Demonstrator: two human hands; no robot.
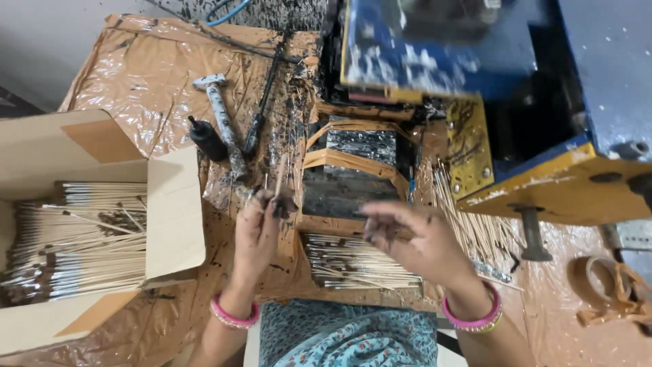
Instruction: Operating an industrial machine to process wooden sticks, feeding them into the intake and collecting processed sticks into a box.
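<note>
**Hands over the stick tray**

Head view: the left hand (257,231) has its fingers pinched on thin sticks (277,182), at 12 o'clock of it. The right hand (414,238), blurred, fingers apart, hovers over the stick pile (356,266). A cardboard box (173,211) sits at 9 o'clock.

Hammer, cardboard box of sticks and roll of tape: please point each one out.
hammer (219,112): head view, on its speckled handle, just below the metal head.
cardboard box (175,211): head view, on the open right flap, beside the sticks.
roll of tape (598,277): head view, on the brown ring at the right.
</note>
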